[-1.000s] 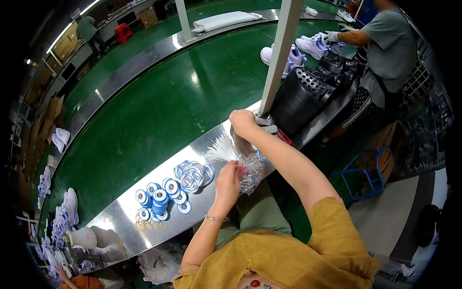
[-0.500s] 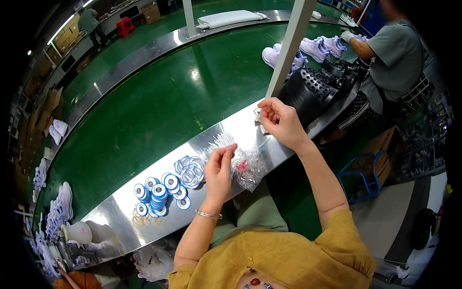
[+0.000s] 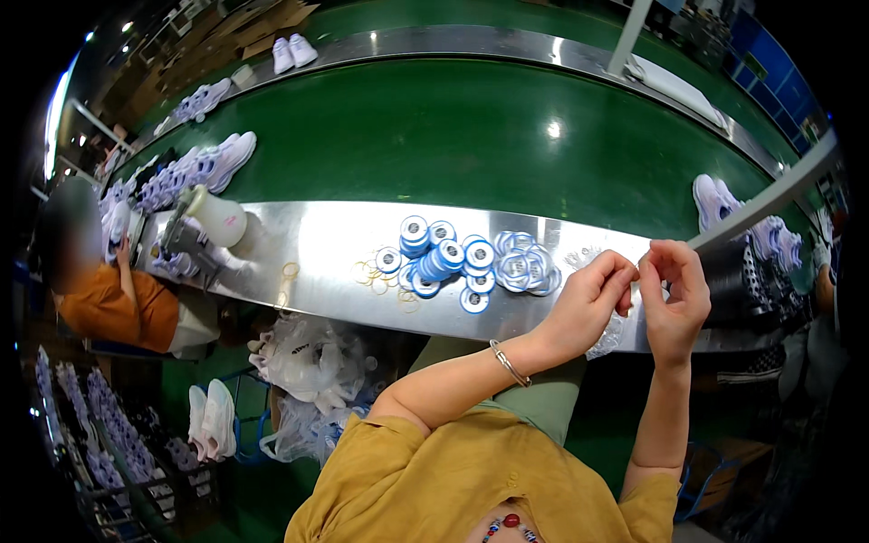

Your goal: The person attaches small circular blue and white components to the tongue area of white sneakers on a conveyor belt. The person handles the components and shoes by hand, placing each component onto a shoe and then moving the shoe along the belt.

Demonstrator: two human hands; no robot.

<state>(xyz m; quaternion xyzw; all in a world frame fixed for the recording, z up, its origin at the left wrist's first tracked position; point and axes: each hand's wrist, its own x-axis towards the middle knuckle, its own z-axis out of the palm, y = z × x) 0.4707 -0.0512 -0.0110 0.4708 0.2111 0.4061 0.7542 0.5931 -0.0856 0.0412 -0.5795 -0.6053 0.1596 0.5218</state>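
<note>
My left hand (image 3: 593, 294) is closed in a pinch above the right part of the metal ledge. Close beside it is my right hand (image 3: 674, 306), its fingers curled and thumb pressed in. Whatever they hold, if anything, is too small or hidden to make out. Under and beside the hands lies a clear plastic bag (image 3: 606, 338), partly covered. To their left is a pile of round white tags with blue rims (image 3: 514, 264), and further left stand stacks of blue-edged round discs (image 3: 444, 261).
Yellowish rubber bands (image 3: 378, 277) lie left of the discs. A white-topped container (image 3: 217, 217) stands further left, near a person in orange (image 3: 127, 308). Beyond the ledge runs a green conveyor belt (image 3: 434, 136) with white-purple shoes (image 3: 204, 167). A post (image 3: 769, 188) rises at the right.
The view has swung to the left. My right hand has come away from the small pale item at the ledge's right end, and both hands are now close together.
</note>
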